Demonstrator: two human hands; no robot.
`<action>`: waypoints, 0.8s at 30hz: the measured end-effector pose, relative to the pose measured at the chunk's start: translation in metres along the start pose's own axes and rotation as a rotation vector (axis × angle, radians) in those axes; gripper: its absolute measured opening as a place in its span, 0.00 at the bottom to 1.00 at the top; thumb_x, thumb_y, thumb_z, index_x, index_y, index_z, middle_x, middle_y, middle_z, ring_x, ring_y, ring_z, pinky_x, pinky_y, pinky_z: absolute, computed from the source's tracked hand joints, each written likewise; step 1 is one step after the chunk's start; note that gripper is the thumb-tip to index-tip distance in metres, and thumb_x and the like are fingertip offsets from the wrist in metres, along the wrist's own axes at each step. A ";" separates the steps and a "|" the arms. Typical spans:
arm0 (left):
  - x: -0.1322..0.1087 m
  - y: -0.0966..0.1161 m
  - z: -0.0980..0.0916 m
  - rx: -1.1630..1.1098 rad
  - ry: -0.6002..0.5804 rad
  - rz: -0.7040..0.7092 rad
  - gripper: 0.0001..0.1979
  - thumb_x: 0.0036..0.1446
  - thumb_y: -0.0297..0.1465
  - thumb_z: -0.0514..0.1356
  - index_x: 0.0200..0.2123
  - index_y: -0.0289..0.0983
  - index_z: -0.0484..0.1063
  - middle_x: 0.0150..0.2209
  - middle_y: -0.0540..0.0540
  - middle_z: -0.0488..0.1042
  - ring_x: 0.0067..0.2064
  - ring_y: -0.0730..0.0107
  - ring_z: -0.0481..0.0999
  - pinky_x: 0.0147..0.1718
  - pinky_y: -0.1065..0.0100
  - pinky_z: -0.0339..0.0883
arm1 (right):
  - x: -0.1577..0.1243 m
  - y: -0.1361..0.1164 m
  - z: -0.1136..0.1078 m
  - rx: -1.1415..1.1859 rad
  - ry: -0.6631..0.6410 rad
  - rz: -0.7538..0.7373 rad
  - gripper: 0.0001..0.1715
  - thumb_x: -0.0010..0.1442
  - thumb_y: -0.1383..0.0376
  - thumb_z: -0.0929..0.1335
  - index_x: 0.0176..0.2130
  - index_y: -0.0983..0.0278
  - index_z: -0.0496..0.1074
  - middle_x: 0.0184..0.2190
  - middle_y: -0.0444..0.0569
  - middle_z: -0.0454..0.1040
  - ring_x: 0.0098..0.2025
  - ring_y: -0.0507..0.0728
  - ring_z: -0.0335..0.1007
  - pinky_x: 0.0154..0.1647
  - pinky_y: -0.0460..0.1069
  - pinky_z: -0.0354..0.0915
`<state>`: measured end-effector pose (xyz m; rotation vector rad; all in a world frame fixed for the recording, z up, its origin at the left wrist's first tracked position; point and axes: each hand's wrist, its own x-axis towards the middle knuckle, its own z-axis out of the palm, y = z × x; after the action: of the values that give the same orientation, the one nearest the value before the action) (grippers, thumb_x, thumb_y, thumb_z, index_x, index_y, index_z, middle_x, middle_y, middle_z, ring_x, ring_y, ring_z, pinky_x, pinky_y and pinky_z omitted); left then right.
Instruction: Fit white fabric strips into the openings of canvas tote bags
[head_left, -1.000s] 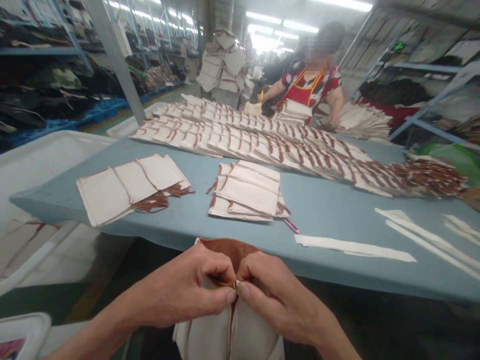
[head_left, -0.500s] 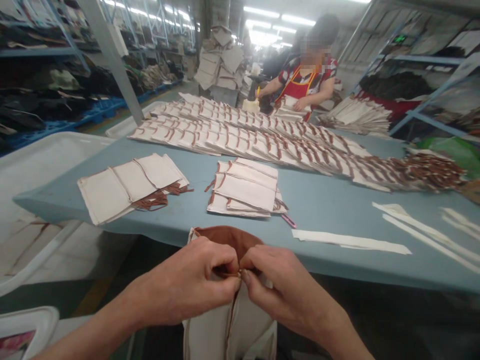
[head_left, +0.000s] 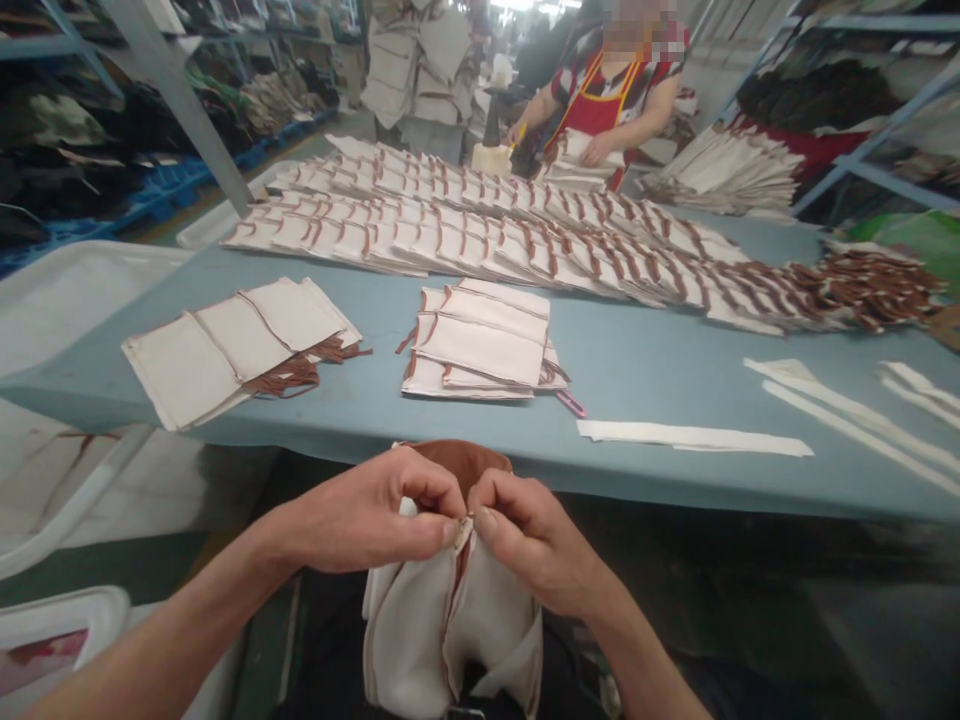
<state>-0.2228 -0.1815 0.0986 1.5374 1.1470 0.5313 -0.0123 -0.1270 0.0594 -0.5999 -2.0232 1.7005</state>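
A cream fabric piece (head_left: 412,630) with brown lining hangs in front of me below the table's near edge, its rim pinched in both hands. My left hand (head_left: 405,510) is closed, thumb and forefinger gripping the edge at the seam. Right beside it, my right hand (head_left: 525,530) pinches the same edge, the fingertips of both nearly touching. Between them the brown-edged seam runs downward with a narrow gap. Beyond my hands, a small stack of cream panels (head_left: 480,345) with brown trim lies on the blue table (head_left: 645,380).
Another stack of cream panels (head_left: 217,350) with brown strips is on the left. Long overlapping rows of panels (head_left: 480,240) cross the table's far side. White strips (head_left: 690,436) and a pink tool (head_left: 570,404) lie nearby. A co-worker (head_left: 600,100) stands across the table.
The view has tilted down, so the table appears higher. Both hands still pinch the fabric's edge; the piece has shifted, and its lower part now spreads open more.
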 end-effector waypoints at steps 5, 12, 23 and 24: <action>-0.004 0.008 -0.003 0.196 0.108 0.098 0.06 0.57 0.27 0.60 0.29 0.34 0.74 0.25 0.54 0.71 0.29 0.75 0.67 0.31 0.74 0.59 | 0.005 0.001 0.000 -0.027 0.014 -0.004 0.14 0.68 0.59 0.64 0.31 0.62 0.65 0.24 0.39 0.64 0.26 0.50 0.57 0.28 0.46 0.55; -0.006 0.008 -0.002 0.285 0.174 0.029 0.05 0.54 0.25 0.60 0.26 0.34 0.71 0.23 0.56 0.68 0.27 0.77 0.64 0.27 0.74 0.54 | 0.011 -0.006 0.000 -0.160 0.020 -0.020 0.13 0.67 0.63 0.63 0.30 0.62 0.65 0.24 0.40 0.65 0.27 0.51 0.59 0.31 0.46 0.57; -0.005 0.012 -0.001 0.140 0.126 -0.140 0.07 0.52 0.28 0.58 0.23 0.34 0.72 0.21 0.56 0.60 0.25 0.78 0.58 0.23 0.74 0.49 | 0.008 -0.016 0.000 -0.418 0.036 -0.050 0.05 0.59 0.67 0.66 0.30 0.62 0.69 0.25 0.42 0.70 0.28 0.52 0.63 0.32 0.48 0.54; -0.005 0.013 -0.001 0.142 0.124 -0.148 0.08 0.52 0.28 0.58 0.23 0.34 0.72 0.21 0.56 0.61 0.25 0.78 0.58 0.22 0.74 0.49 | 0.009 -0.017 0.000 -0.444 0.040 -0.060 0.04 0.58 0.68 0.66 0.30 0.62 0.69 0.24 0.42 0.70 0.27 0.52 0.62 0.32 0.48 0.54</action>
<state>-0.2205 -0.1849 0.1121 1.5420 1.4077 0.4579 -0.0201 -0.1244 0.0767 -0.6966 -2.3790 1.1956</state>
